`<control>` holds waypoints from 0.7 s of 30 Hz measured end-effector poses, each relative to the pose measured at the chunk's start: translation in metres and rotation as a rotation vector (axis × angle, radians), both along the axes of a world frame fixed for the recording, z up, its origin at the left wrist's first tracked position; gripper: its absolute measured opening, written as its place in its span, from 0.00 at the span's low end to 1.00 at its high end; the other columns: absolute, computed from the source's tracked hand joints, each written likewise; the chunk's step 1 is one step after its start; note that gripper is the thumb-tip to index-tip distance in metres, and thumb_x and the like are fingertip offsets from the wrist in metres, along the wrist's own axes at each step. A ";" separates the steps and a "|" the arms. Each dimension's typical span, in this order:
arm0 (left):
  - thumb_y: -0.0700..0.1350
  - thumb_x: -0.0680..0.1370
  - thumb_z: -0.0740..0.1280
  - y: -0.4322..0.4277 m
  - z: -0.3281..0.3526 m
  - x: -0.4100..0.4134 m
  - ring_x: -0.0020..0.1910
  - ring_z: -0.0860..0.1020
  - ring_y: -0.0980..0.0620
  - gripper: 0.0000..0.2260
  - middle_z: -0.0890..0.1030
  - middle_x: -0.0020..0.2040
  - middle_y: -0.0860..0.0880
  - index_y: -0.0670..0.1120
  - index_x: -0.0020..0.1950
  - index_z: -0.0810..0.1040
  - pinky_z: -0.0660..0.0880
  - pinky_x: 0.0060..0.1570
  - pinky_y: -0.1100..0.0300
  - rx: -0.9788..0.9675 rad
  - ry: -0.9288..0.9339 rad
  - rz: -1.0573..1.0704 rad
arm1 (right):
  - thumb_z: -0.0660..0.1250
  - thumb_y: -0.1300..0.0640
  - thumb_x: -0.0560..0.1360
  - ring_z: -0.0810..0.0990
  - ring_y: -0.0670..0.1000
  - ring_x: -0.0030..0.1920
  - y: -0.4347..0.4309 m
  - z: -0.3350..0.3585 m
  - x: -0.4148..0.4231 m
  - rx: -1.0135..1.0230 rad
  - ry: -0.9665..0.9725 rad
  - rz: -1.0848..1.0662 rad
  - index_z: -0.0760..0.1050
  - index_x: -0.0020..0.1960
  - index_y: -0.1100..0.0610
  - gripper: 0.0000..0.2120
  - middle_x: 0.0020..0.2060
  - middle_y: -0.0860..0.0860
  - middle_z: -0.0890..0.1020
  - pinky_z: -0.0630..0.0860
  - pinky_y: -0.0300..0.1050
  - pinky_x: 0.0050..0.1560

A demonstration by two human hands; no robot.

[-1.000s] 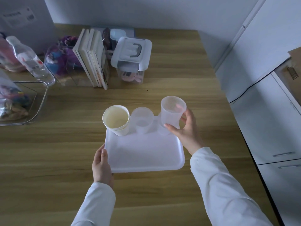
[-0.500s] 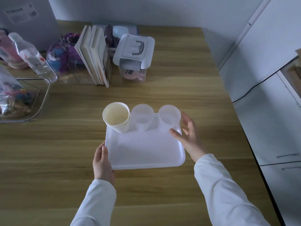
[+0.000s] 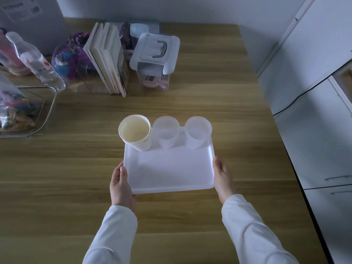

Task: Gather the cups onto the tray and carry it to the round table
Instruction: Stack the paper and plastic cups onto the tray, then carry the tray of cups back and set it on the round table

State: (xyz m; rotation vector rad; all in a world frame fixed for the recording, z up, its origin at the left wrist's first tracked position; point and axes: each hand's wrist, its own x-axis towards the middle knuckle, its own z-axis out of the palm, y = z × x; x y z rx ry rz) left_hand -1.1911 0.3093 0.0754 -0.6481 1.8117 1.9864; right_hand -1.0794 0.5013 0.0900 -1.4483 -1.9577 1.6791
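Wood-grain surface (image 3: 190,103), pale wall behind, white cabinets (image 3: 314,130) at right. One white rectangular tray (image 3: 169,172) with rounded corners lies on surface. Three cups along its far edge: stacked paper cup (image 3: 136,135), two translucent plastic cups (image 3: 166,134) (image 3: 197,132). Left hand (image 3: 121,185) and right hand (image 3: 223,178) clamped on tray's side edges. Books (image 3: 108,58) and lidded clear box (image 3: 155,60) stand farther back.

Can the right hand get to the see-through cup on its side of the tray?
Probably yes. The right hand rests on the tray edge, and the clear cup stands just beyond it at the far corner, with nothing between them.
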 end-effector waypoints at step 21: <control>0.48 0.79 0.58 -0.017 -0.007 0.021 0.50 0.75 0.46 0.08 0.78 0.51 0.46 0.52 0.51 0.77 0.73 0.55 0.45 -0.042 0.158 -0.427 | 0.51 0.53 0.80 0.69 0.53 0.41 -0.076 -0.003 0.082 0.078 -0.009 -0.429 0.70 0.47 0.66 0.17 0.39 0.59 0.71 0.68 0.49 0.42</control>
